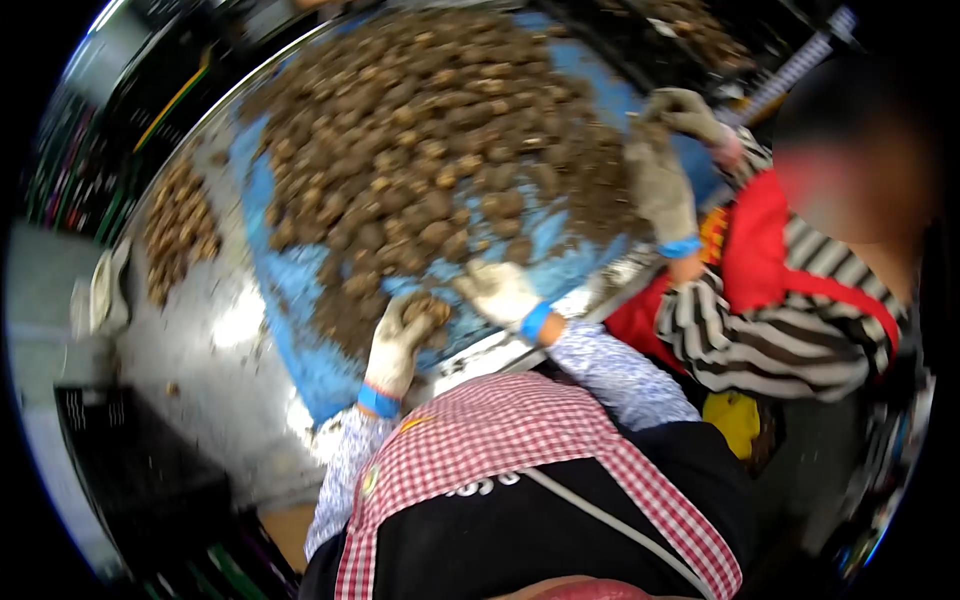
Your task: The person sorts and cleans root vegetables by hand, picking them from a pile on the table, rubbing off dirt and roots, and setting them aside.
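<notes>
My left hand (393,345), in a white work glove with a blue band at the wrist, is closed around a light-brown tuber (430,308) near the front edge of the pile. To its right, my right hand (503,296), gloved the same way, reaches over the blue sheet (545,265) with its fingers stretched out; nothing shows in it. A large heap of soil-covered brown tubers (400,160) spreads across the sheet just beyond both hands. Loose dark soil (345,325) lies beside my left hand.
The sheet lies on a metal table (215,320). A smaller group of paler tubers (180,230) sits at the left. A co-worker in striped sleeves (770,340) stands at the right, gloved hands (660,180) over the heap. A dark crate (140,460) stands at lower left.
</notes>
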A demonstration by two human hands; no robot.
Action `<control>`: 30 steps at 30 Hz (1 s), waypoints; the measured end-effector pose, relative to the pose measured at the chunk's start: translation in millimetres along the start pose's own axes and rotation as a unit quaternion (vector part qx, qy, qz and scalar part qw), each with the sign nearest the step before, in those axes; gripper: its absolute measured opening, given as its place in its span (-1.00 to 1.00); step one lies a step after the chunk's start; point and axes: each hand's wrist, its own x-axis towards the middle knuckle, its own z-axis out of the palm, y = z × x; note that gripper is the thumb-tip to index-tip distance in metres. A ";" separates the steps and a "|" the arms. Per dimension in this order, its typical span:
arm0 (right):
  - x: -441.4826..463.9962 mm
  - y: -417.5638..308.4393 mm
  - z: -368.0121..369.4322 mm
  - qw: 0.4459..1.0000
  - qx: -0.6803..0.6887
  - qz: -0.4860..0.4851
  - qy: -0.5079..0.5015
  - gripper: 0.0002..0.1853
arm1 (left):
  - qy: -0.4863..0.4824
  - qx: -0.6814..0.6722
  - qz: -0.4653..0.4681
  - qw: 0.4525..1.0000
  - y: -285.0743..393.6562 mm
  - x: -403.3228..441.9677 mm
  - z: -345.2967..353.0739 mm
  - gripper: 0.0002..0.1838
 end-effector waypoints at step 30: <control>36.6 -39.6 -17.7 0.952 0.207 -0.190 0.117 -0.69 | -0.044 -0.144 0.003 0.989 14.1 77.5 13.8 -0.53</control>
